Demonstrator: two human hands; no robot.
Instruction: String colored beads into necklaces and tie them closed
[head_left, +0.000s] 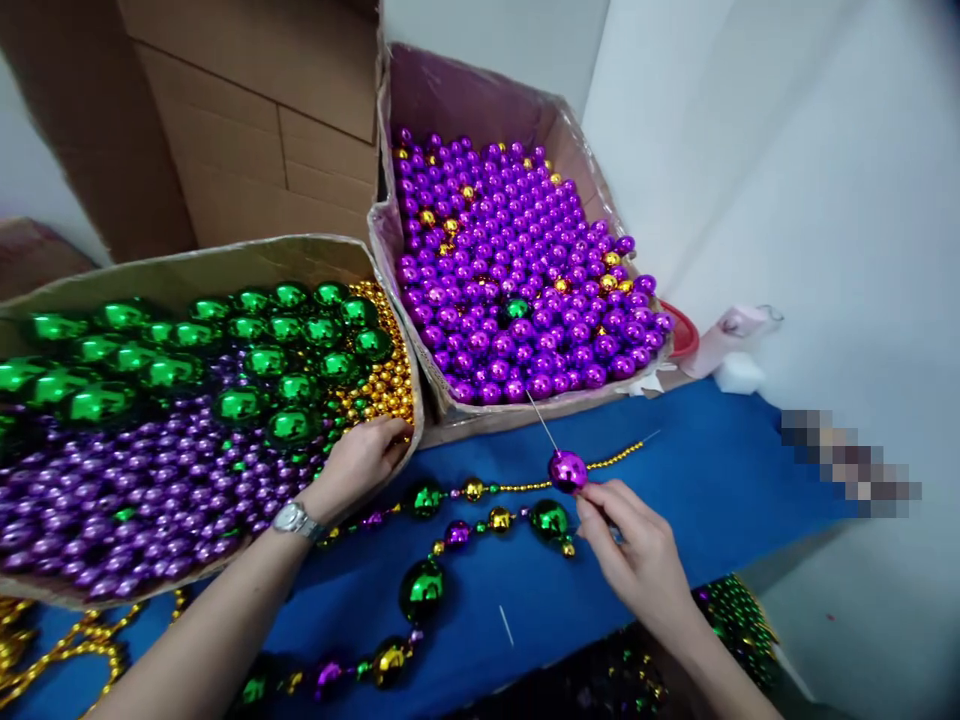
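Big box of green, purple and gold beads [150, 440], left hand [360, 460] inside it with fingers curled among gold ones, bead string [480, 520] on blue table [712, 470], right hand [637, 550] pinching purple bead [568, 470] on a needle [541, 420].

Two open boxes stand on the desk [720, 480]: the near box [225, 262] at the left of the frame, the far box [465, 100] at upper centre, just beside it, both filled with beads. A bead strand [450, 530] lies on the desk before them, at lower centre. Flat cartons [255, 120] lean behind, upper left.
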